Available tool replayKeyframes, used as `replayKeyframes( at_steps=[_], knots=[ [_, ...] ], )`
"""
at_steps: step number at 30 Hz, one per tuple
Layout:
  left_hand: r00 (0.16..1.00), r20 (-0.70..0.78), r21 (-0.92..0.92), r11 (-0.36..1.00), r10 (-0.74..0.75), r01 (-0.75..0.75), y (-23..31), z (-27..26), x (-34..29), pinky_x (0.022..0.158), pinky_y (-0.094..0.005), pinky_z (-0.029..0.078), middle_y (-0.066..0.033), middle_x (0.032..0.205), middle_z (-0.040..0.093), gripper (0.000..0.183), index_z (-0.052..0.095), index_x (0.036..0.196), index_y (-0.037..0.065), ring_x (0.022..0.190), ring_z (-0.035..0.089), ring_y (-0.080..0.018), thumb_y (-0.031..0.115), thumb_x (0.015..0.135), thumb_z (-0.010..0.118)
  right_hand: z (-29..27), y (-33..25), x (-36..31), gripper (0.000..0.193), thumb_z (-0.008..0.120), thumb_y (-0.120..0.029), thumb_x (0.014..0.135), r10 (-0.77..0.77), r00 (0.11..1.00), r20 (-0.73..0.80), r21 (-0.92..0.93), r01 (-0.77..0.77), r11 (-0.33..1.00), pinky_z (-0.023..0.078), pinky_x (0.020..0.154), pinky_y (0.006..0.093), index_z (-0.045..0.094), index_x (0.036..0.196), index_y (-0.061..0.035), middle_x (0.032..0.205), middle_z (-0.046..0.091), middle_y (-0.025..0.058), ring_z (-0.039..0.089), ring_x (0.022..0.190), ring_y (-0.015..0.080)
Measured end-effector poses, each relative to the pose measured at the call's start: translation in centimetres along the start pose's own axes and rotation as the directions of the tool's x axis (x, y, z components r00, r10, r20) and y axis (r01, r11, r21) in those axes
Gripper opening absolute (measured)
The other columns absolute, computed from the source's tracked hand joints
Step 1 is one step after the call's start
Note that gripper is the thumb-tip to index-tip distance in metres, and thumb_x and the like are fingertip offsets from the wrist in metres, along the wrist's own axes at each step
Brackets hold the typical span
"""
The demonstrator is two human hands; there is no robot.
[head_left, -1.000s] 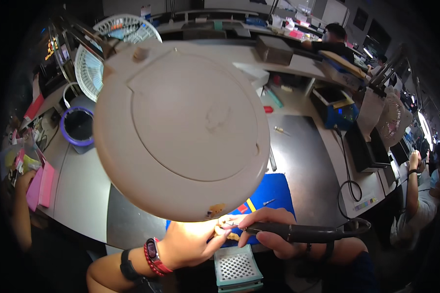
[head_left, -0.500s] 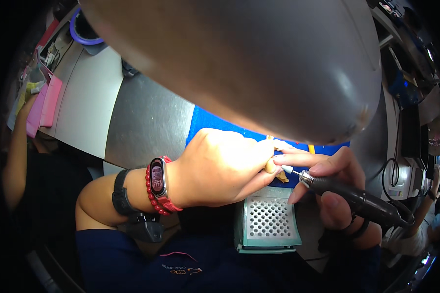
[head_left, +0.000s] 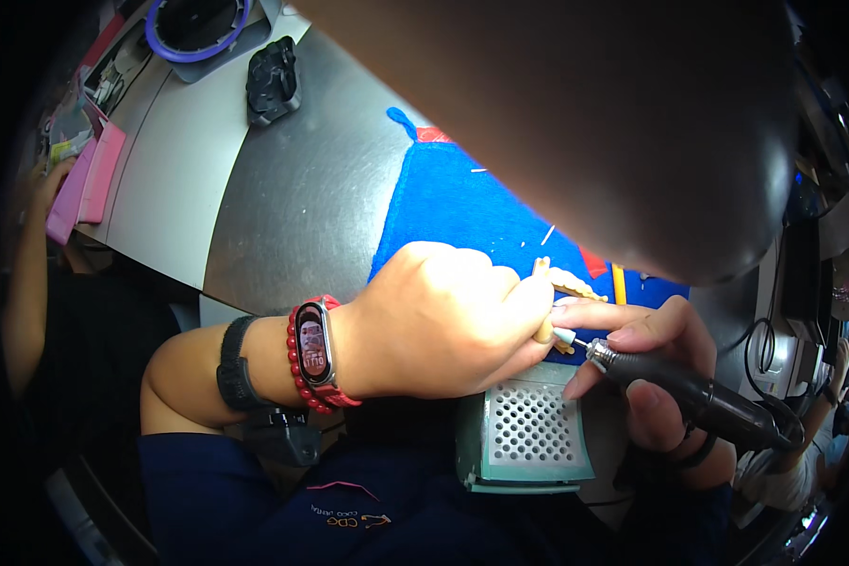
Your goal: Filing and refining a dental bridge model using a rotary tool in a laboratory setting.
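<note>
My left hand (head_left: 448,325) is closed, its thumb and fingers pinching a small pale yellow piece (head_left: 543,330) that they mostly hide. In my right hand (head_left: 681,328) is a dark rotary handpiece (head_left: 726,407), gripped like a pen. Its pale blue-white tapered bit (head_left: 564,335) meets or nearly meets the yellow piece; contact cannot be made out. The right fingertips reach close to the left thumb. Just beyond the fingers lies a cream-yellow, tooth-like arch (head_left: 577,285) on a blue cloth (head_left: 453,212).
A large rounded grey cover (head_left: 632,141) hangs over the work. Below my hands stands a pale green box with a perforated top (head_left: 538,429). Farther off are a black object (head_left: 274,83) and a purple-rimmed round item (head_left: 160,49). Another person's arm (head_left: 28,283) is at left.
The view has shifted, so more of the blue cloth, metal surface and black object shows. Both hands keep their holds, and the bit stays at the yellow piece.
</note>
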State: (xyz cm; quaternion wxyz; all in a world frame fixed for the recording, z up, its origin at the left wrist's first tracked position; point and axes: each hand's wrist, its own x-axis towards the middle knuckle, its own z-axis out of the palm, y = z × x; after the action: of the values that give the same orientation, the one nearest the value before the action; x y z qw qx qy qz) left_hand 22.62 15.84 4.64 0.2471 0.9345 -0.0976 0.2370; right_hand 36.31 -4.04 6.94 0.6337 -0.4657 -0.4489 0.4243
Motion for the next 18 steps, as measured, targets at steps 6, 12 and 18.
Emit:
replayKeyframes(
  at_steps=[6, 12, 18],
  knots=[
    [1.000, 0.000, 0.002, 1.000, -0.013, 0.013, 0.11, 0.00, -0.02, 0.049, -0.0311, 0.049, -0.0036, 0.061, 0.061, 0.027, 0.068, 0.090, 0.001, 0.053, 0.063, -0.0186, 0.026, 0.082, 0.069, 0.27, 0.19, -0.14, 0.029, 0.061, -0.011, 0.091, -0.002, 0.999, -0.033, -0.001, 0.002, 1.000, 0.057, 0.082, 0.0375, 0.050, 0.115, 0.0023, 0.128, 0.056, 0.0356, 0.071, 0.088, 0.0260],
    [0.999, 0.023, -0.010, 1.000, -0.028, 0.028, 0.08, 0.04, -0.06, 0.048, -0.0316, 0.049, -0.0046, 0.060, 0.061, 0.028, 0.067, 0.089, -0.001, 0.052, 0.063, -0.0193, 0.027, 0.082, 0.068, 0.29, 0.18, -0.09, 0.029, 0.062, -0.011, 0.092, -0.009, 1.000, -0.028, -0.009, 0.009, 1.000, 0.057, 0.083, 0.0379, 0.051, 0.115, 0.0023, 0.128, 0.057, 0.0348, 0.071, 0.089, 0.0258],
    [0.999, 0.038, 0.009, 1.000, -0.025, 0.025, 0.20, -0.12, 0.01, 0.048, -0.0313, 0.049, -0.0057, 0.060, 0.062, 0.028, 0.067, 0.089, -0.001, 0.052, 0.063, -0.0195, 0.027, 0.082, 0.068, 0.29, -0.08, -0.12, 0.029, 0.062, -0.012, 0.093, 0.027, 0.999, -0.029, 0.005, -0.027, 1.000, 0.056, 0.084, 0.0383, 0.050, 0.116, 0.0010, 0.129, 0.057, 0.0331, 0.070, 0.090, 0.0257]
  ],
)
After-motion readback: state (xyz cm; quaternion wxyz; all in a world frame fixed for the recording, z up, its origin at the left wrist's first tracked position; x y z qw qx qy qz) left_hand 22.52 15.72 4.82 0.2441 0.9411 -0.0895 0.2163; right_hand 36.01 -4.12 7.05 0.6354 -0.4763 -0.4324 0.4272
